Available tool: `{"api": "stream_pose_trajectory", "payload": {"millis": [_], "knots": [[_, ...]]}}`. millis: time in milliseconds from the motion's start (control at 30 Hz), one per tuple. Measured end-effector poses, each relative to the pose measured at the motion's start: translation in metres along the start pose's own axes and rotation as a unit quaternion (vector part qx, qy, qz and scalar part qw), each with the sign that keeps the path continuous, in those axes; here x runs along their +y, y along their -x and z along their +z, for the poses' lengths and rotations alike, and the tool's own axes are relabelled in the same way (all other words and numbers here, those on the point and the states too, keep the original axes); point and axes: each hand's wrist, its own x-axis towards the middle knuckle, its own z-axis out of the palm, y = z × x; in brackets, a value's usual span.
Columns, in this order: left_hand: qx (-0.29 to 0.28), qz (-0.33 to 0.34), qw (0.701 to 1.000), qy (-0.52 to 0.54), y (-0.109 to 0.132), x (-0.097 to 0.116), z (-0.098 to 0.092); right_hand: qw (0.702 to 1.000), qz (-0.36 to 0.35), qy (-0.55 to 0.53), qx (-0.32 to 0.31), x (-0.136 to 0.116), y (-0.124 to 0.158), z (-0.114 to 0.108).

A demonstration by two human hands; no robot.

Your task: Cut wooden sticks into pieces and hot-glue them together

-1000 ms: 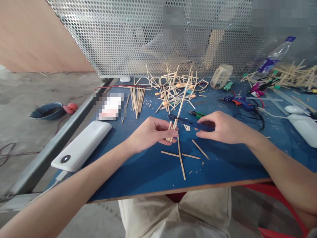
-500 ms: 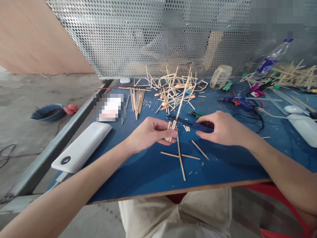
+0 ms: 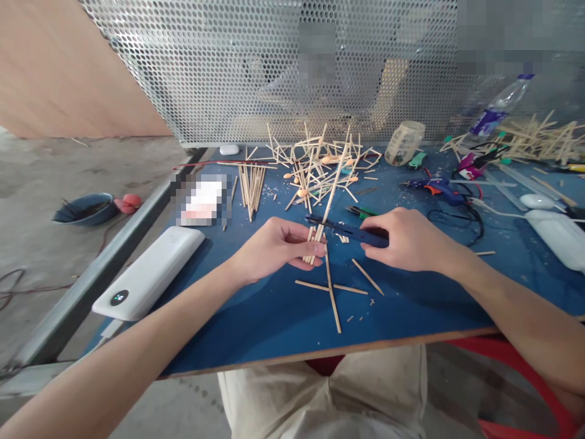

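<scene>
Several short wooden sticks (image 3: pixel 309 258) are pinched between the thumb and fingers of my left hand (image 3: pixel 278 249), together with a long stick (image 3: pixel 336 187) slanting up and away. The fingers of my right hand (image 3: pixel 402 238) are wrapped round a dark blue cutting tool (image 3: pixel 356 233), whose tip lies across the long stick just above my left fingers. Below my hands, sticks forming a cross (image 3: pixel 329 288) lie on the blue table (image 3: pixel 256 323), with a loose stick (image 3: pixel 368 276) to their right.
A tangled stick pile (image 3: pixel 315 164), a stick bundle (image 3: pixel 251 189) and a jar (image 3: pixel 404 143) are at the back. A white power bank (image 3: pixel 150 274) lies left. On the right are a blue glue gun (image 3: pixel 439 188), cables and a tilted bottle (image 3: pixel 496 113). Perforated metal (image 3: pixel 219 73) stands behind.
The whole view has shifted slightly. Both hands keep nearly the same pose, with the tool still across the long stick.
</scene>
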Motion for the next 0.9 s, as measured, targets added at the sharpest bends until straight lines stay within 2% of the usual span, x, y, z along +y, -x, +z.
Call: {"api": "stream_pose_trajectory", "payload": {"millis": [300, 400, 500, 567, 700, 900], "knots": [[-0.007, -0.002, 1.000, -0.005, -0.001, 0.000, -0.003, 1.000, 0.018, 0.007, 0.012, -0.008, 0.002, 0.005], [0.003, 0.001, 1.000, 0.010, 0.001, 0.005, -0.004, 0.999, 0.028, -0.013, 0.039, -0.009, -0.001, 0.006], [0.019, 0.016, 1.000, 0.019, 0.004, 0.011, -0.005, 0.997, 0.019, -0.063, 0.047, -0.006, -0.004, 0.004], [0.028, 0.026, 0.999, 0.019, 0.005, 0.013, -0.005, 0.992, 0.012, -0.119, 0.028, -0.003, -0.006, 0.003], [0.053, 0.039, 0.998, 0.023, 0.001, 0.009, -0.005, 0.977, 0.008, -0.213, 0.015, 0.002, -0.006, 0.004], [0.104, 0.057, 0.992, 0.033, -0.006, 0.001, -0.008, 0.960, 0.014, -0.272, 0.058, 0.001, -0.006, 0.011]]}}
